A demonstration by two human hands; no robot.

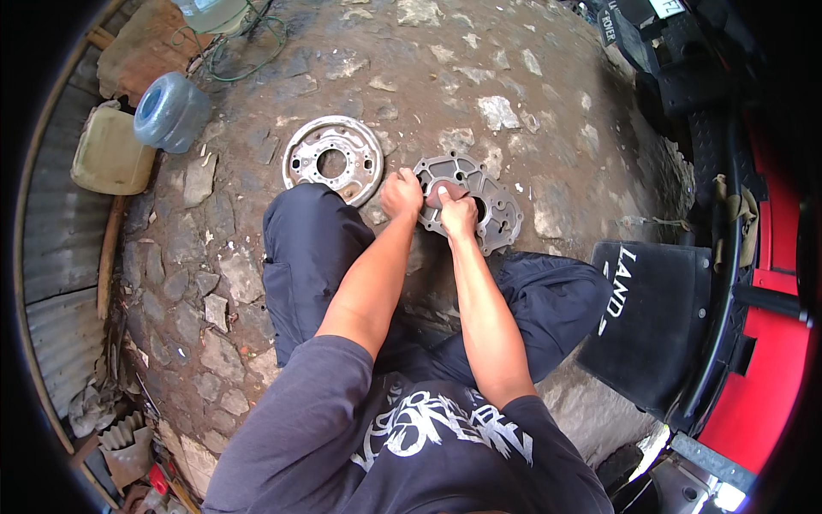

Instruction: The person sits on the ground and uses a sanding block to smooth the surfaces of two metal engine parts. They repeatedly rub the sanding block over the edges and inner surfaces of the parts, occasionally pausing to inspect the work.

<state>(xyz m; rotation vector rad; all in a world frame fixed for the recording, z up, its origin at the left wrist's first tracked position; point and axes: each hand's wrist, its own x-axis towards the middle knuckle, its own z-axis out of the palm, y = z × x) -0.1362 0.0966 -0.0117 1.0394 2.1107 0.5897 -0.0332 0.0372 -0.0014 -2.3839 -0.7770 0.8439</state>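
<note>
A grey cast-metal housing cover [503, 218] with bolt holes round its rim and large round openings is tilted in front of my knees. My left hand [402, 194] is closed at its left edge, with the fingertips partly hidden. In my right hand [458, 217] is a reddish-brown piece of sandpaper [454, 191], pressed by the thumb against the cover's face. Left of the cover, a round metal brake backing plate [308, 142] with a central hole lies on the stones, partly behind my left knee.
Rough stone paving [411, 77] surrounds me. At the left are a blue plastic water bottle [180, 115], a yellowish jerrycan [110, 154] and a corrugated metal wall [61, 238]. A black mud flap [648, 321] and red vehicle bodywork [764, 385] stand close on the right.
</note>
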